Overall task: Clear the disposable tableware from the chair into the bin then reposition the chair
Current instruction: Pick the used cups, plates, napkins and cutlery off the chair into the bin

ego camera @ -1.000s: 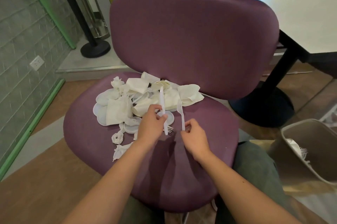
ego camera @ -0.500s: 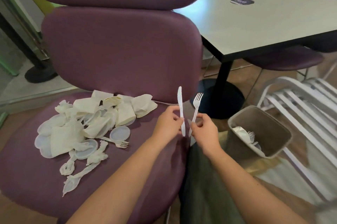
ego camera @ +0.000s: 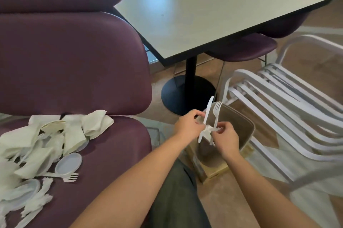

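Observation:
My left hand (ego camera: 188, 125) pinches a white plastic knife (ego camera: 208, 111), blade up. My right hand (ego camera: 223, 139) pinches a white plastic fork (ego camera: 216, 112), tines up. Both hands hover over the open top of the beige bin (ego camera: 243, 125), which stands on the floor right of the purple chair (ego camera: 111, 153). White scraps and a fork show inside the bin. On the chair seat at the left lies a heap of paper cups and napkins (ego camera: 70, 131), clear plastic lids (ego camera: 68, 163) and another fork (ego camera: 69, 177).
A pale table (ego camera: 204, 14) on a black pedestal (ego camera: 189, 90) stands behind the bin. A white slatted metal chair (ego camera: 287, 101) is close on the bin's right. More purple seats stand beyond the table. My trouser leg (ego camera: 174, 196) is between chair and bin.
Both hands lifted the knife and fork off the seat and carried them right, from above the seat's edge to over the bin. My view swung right with them.

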Demonstrator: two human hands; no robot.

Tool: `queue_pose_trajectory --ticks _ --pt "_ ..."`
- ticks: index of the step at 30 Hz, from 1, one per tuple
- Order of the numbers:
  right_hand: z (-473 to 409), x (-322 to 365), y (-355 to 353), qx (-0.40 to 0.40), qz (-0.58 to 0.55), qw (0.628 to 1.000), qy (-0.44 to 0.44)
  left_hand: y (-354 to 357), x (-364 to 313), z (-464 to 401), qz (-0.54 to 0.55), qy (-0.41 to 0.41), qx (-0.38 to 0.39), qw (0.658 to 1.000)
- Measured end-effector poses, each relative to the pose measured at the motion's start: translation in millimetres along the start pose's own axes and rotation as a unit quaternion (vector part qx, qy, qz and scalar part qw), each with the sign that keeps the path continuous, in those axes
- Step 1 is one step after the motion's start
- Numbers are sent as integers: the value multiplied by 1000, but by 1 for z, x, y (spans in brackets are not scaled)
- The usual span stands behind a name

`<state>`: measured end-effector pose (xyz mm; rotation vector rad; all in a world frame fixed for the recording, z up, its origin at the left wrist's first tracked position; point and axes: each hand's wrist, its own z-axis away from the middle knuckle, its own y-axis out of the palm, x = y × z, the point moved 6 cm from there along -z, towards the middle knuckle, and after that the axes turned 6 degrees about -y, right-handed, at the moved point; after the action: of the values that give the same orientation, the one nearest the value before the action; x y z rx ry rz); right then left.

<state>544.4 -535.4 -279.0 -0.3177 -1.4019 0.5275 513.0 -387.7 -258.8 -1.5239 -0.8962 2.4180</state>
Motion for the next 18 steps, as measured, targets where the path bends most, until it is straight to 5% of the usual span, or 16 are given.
queue_pose_trajectory --ticks 13,18 --pt "-65 -54 -27 41 173 983 51 95 -18 -67 -169 -37 52 984" --pt "-57 -34 -14 74 165 984 4 81 -13 -62 -119 -33 46 991"
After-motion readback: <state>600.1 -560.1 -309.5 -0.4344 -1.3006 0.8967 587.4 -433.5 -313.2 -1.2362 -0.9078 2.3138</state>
